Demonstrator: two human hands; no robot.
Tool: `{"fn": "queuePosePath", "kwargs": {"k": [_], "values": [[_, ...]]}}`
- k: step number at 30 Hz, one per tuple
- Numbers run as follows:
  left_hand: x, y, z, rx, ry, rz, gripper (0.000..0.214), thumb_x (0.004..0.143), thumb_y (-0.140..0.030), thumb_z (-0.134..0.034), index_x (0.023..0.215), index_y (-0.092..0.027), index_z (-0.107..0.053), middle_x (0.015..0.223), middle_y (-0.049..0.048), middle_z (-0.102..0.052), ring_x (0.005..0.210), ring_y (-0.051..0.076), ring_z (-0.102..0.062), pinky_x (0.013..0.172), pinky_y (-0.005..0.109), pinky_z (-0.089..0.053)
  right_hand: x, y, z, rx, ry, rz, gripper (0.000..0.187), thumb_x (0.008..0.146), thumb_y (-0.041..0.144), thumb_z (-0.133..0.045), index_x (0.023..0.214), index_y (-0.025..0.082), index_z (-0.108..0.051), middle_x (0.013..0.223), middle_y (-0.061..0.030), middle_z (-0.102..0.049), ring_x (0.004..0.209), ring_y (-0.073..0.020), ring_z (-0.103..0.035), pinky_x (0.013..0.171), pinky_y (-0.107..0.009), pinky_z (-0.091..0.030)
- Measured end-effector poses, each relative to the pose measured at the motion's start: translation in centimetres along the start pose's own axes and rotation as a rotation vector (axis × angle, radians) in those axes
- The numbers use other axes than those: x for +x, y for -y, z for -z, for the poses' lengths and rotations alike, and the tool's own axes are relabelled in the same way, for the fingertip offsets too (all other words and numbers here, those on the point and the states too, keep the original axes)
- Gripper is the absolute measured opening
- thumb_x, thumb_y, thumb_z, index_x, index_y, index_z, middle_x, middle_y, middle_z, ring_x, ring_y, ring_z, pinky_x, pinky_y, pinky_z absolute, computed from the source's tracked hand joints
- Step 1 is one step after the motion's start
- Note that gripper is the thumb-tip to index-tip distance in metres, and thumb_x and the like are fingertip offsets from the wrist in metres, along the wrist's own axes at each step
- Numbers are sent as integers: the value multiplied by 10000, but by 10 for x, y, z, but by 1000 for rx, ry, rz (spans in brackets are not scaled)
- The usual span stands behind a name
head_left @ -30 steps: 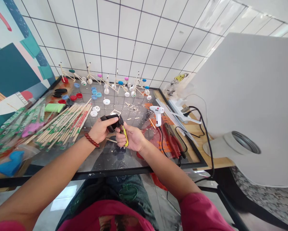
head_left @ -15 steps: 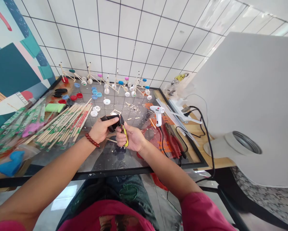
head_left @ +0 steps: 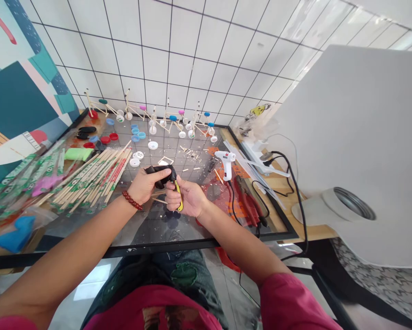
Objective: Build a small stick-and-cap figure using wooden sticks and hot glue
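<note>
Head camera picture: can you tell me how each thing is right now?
left hand: closed on the black tool
right hand: closed on the yellow-handled tool
glue gun: lying on the table, plugged into its cord
chopstick packs: piled flat
stick models: standing along the wall

White glue gun (head_left: 225, 161) lies on the glass table (head_left: 151, 224). Left of it: wrapped chopsticks (head_left: 92, 178), loose bottle caps (head_left: 113, 136). Behind it: stick models (head_left: 178, 121) along the tiled wall.
</note>
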State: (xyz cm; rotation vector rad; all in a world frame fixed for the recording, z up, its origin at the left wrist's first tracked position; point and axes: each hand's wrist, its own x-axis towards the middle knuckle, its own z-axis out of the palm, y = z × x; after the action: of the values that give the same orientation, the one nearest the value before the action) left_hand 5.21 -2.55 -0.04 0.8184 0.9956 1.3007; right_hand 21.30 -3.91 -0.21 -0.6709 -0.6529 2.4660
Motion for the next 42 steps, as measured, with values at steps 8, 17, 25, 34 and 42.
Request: {"fn": "queuePosePath", "kwargs": {"k": [8,17,25,34,42], "values": [[-1,0,-1,-5,17,-18,399,450,-352,-1052,716,-154,-830,715,49,-769,657,153,-654,634,273,-516,3,-3,4,-57,26,28,479,1064,529,-553,724,216,-428,604,86,-217,551,-105,-104,494,-181,-229],[7,-2,1,-207,-149,104,286,549,-180,-990,752,-126,-797,755,65,-783,710,196,-720,690,322,-612,2,10,16,-244,-231,283,474,927,659,-704,841,214,-566,614,77,-354,537,-91,-222,515,-210,-195],[3,-8,-3,-171,-205,104,265,571,-130,-973,709,-153,-748,717,50,-755,701,202,-722,673,324,-622,-4,23,27,-441,-400,593,552,719,665,-894,858,234,-579,640,88,-372,557,-79,-272,530,-224,-167],[24,-26,37,475,-202,7,865,363,-281,-1041,1183,-204,-780,916,36,-778,864,268,-751,755,355,-586,-10,25,29,-440,-202,378,435,665,420,-922,907,189,-644,574,116,-353,518,-53,-229,509,-192,-156],[38,-59,82,858,-213,-230,510,290,-276,-1061,721,-253,-788,823,74,-780,1041,378,-729,908,369,-554,-5,16,23,-502,-196,355,465,612,412,-971,817,196,-613,574,122,-355,522,-48,-238,518,-210,-159]]}}
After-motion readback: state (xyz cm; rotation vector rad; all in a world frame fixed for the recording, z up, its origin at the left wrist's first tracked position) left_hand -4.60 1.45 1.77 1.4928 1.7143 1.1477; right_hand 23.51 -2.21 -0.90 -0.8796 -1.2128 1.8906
